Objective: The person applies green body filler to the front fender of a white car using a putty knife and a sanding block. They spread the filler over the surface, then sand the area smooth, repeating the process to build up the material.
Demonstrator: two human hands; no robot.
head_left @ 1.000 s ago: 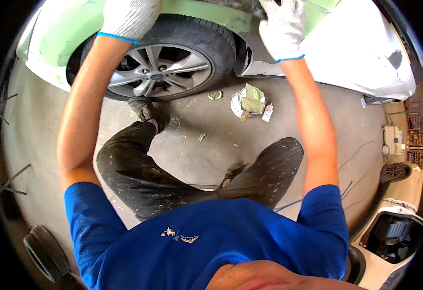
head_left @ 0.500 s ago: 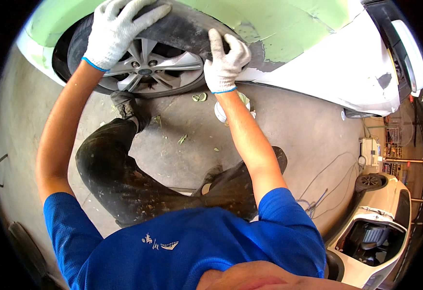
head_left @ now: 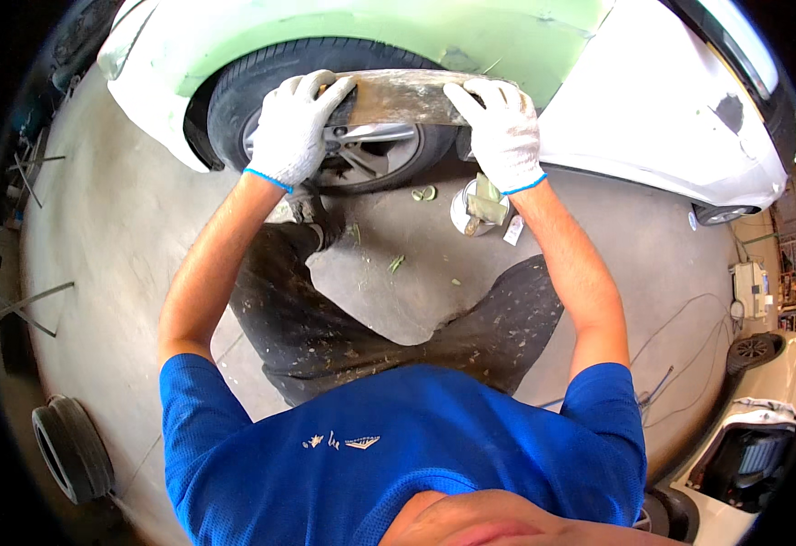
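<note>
- Left hand (head_left: 293,127): gloved, clasps the left end of the flat strip (head_left: 402,97).
- Right hand (head_left: 505,136): gloved, clasps the strip's right end.
- Strip position: crosswise, in front of the silver-spoked car wheel (head_left: 375,156).

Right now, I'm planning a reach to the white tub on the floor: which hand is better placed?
Likely the right hand: it appears closer to the white tub, while the left hand is in front of the wheel. Both hold the flat strip, so the right would first have to release its end.
</note>
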